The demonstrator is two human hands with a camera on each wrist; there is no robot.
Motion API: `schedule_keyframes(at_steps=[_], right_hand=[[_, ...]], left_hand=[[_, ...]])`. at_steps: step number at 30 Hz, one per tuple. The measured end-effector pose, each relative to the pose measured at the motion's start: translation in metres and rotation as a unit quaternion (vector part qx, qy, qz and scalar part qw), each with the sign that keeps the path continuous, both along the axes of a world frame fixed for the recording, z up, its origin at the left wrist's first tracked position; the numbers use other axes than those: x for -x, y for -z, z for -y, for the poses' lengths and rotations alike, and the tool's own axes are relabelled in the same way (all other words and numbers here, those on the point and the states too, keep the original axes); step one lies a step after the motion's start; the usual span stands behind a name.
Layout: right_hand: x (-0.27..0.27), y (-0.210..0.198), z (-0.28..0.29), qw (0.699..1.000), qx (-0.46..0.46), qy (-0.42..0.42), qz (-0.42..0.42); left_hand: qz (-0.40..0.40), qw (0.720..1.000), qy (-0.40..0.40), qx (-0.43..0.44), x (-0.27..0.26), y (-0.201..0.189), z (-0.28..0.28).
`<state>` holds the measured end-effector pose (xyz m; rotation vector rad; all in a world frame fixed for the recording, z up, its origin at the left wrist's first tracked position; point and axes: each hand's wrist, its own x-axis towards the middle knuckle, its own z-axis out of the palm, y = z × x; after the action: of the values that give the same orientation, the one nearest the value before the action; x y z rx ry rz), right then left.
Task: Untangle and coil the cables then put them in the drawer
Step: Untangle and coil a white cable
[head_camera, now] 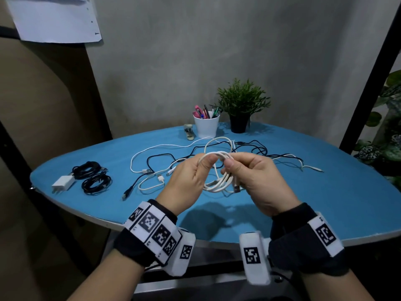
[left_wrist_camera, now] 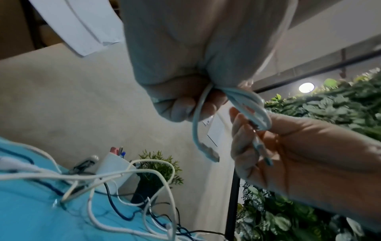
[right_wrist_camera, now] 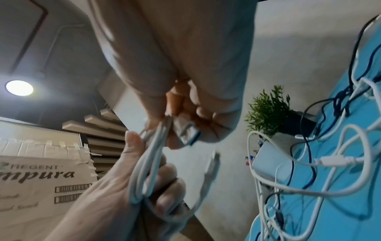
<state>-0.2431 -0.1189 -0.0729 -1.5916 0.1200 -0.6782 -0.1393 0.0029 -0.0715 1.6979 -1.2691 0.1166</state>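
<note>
White, looped into a small bundle, the coiled white USB cable [head_camera: 219, 177] hangs above the blue oval tabletop [head_camera: 325, 192] in the head view, pinched at its top between the left hand [head_camera: 186, 181] and the right hand [head_camera: 253, 179], both with thumb and fingers curled onto the strands. Behind it lies a tangle of loose white and black cables [head_camera: 217, 148]; two coiled black cables [head_camera: 93, 177] and a white wall charger [head_camera: 63, 183] sit at the left edge, a white cup of pens [head_camera: 206, 124] and a small green potted plant [head_camera: 240, 105] at the back. From the left wrist, the left hand's fingers [left_wrist_camera: 181, 104] close round the strands, a plug end [left_wrist_camera: 210, 153] dangling below; the right hand [left_wrist_camera: 288, 154] pinches the loops beside it. From the right wrist, the right hand's fingers [right_wrist_camera: 195, 114] grip the bundle and a connector [right_wrist_camera: 187, 132], and the left hand [right_wrist_camera: 128, 187] holds the loops [right_wrist_camera: 148, 163] below.
</note>
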Motion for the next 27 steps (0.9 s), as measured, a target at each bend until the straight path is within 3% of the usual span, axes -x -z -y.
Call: schedule_keyframes(at_steps=[3,6,12,16,19,21,23,25,27], right_hand=[[0.004,-0.001,-0.005,1.000,0.021,0.012,0.011],[0.003,0.001,-0.011,0.998,0.060,0.022,0.001],[0.000,0.004,-0.007,0.994,0.064,0.081,0.021],[0.001,0.002,0.001,0.991,0.045,0.116,0.040],[0.000,0.002,0.001,0.992,0.028,0.115,0.040],[-0.001,0.003,-0.003,0.994,0.019,0.103,0.034],[-0.001,0.004,-0.007,0.996,0.011,0.080,0.026],[-0.001,0.006,-0.010,0.998,0.004,0.054,0.014],[-0.002,0.009,-0.012,0.999,-0.003,0.042,0.005]], left_hand=[[0.053,0.998,-0.032,-0.004,-0.001,0.003,-0.003],[0.050,0.998,-0.039,0.001,0.000,0.009,-0.009],[-0.121,0.990,0.022,0.068,0.004,0.016,-0.018],[-0.177,0.980,0.053,0.073,-0.002,0.023,-0.029],[-0.126,0.990,0.047,0.053,-0.003,0.027,-0.033],[-0.044,0.998,0.001,0.034,-0.004,0.030,-0.033],[-0.013,0.997,-0.061,0.053,-0.004,0.033,-0.032],[-0.077,0.988,-0.105,0.082,-0.005,0.035,-0.031],[-0.203,0.968,-0.095,0.113,-0.003,0.034,-0.028]])
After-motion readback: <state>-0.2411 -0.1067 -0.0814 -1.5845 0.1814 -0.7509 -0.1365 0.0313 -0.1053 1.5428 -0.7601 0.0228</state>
